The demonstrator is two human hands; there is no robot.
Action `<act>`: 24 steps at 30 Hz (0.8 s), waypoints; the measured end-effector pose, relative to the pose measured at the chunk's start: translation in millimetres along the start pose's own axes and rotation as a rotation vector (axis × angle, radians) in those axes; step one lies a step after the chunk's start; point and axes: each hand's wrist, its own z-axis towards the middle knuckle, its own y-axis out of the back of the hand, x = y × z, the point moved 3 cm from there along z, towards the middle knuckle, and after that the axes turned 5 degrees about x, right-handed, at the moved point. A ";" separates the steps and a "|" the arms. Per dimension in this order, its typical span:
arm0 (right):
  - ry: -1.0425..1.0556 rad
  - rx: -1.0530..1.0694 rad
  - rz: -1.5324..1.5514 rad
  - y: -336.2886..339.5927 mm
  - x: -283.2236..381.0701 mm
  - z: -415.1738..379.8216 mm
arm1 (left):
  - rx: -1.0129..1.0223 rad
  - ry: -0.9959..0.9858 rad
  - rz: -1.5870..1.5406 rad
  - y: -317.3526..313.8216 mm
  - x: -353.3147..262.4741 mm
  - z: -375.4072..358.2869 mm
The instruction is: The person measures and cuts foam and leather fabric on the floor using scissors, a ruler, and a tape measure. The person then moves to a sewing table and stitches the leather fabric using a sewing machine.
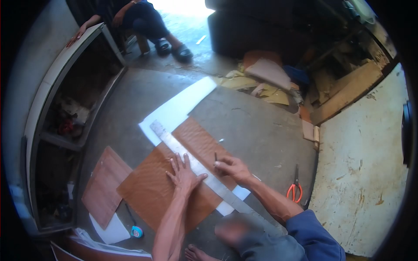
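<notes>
A brown sheet with a faint wavy pattern lies on the floor in front of me. Across it runs a long metal ruler, slanting from upper left to lower right. My left hand is spread, pressing on the ruler's edge and the sheet beside it. On the ruler's other side, my right hand is closed around a thin dark pen-like stick, its lower end hidden by the fingers. A white sheet lies partly beneath the brown one and sticks out at the top and lower right.
Orange-handled scissors lie to the right, near a pale worn board. A reddish-brown panel and a blue tape measure are at left, beside a framed cabinet. Scraps lie behind. Another person sits at upper left.
</notes>
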 end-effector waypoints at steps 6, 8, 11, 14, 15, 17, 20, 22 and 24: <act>0.166 -0.219 -0.284 6.9 -10.9 -70.9 | -0.226 -0.392 -0.547 -21.1 -43.2 -40.4; 0.149 -0.274 -0.347 8.4 -10.7 -103.9 | 0.338 -0.322 -1.555 -20.5 -86.6 -80.1; 0.167 -0.395 -0.349 11.4 11.3 -154.6 | 0.348 -0.662 -1.496 -37.4 -148.8 -92.3; 0.419 -0.660 -0.604 17.7 51.4 -228.1 | 0.538 -0.798 -1.441 37.2 -205.4 -116.1; 0.381 -0.729 -0.632 10.2 70.6 -267.7 | 0.499 -0.815 -1.372 57.1 -214.0 -105.4; 0.338 -0.667 -0.721 -15.3 123.5 -361.0 | 0.318 -0.846 -1.178 104.2 -220.1 -93.1; 0.501 -0.909 -0.796 -38.1 150.9 -463.7 | 0.023 -0.664 -0.967 147.5 -190.0 -46.1; 0.758 -1.197 -0.883 -53.7 155.9 -516.4 | -0.087 -0.626 -1.020 157.7 -157.4 -12.2; 0.866 -1.450 -0.953 -68.6 166.6 -552.1 | -0.219 -0.629 -0.980 154.5 -118.0 37.1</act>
